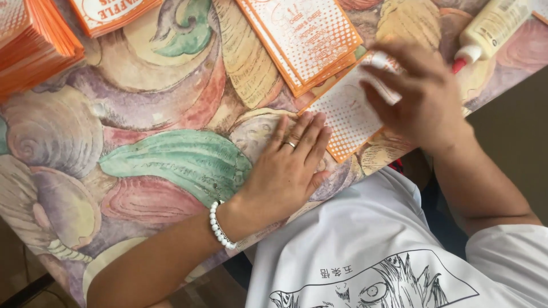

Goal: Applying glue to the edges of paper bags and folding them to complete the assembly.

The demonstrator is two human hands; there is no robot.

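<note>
Fingers (305,134) of the left hand (285,171) lie flat and together on the shell-patterned surface (171,159), touching an orange-and-white dotted paper sheet (345,117) near the front edge; the right hand (419,100), fingers spread, presses it.

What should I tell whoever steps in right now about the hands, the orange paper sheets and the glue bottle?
Left hand: flat, palm down on the patterned table, fingertips at the edge of the loose orange-dotted sheet; holds nothing.
Right hand: blurred, spread over that sheet's right part; whether it grips anything cannot be told.
Glue bottle: lying on the table top right, red nozzle toward the right hand.
Stack of same sheets: just above the loose one. Thicker orange stack: top left.
Done: one sheet pulled out, lying alone. Left: cannot tell whether glue is on it.
</note>
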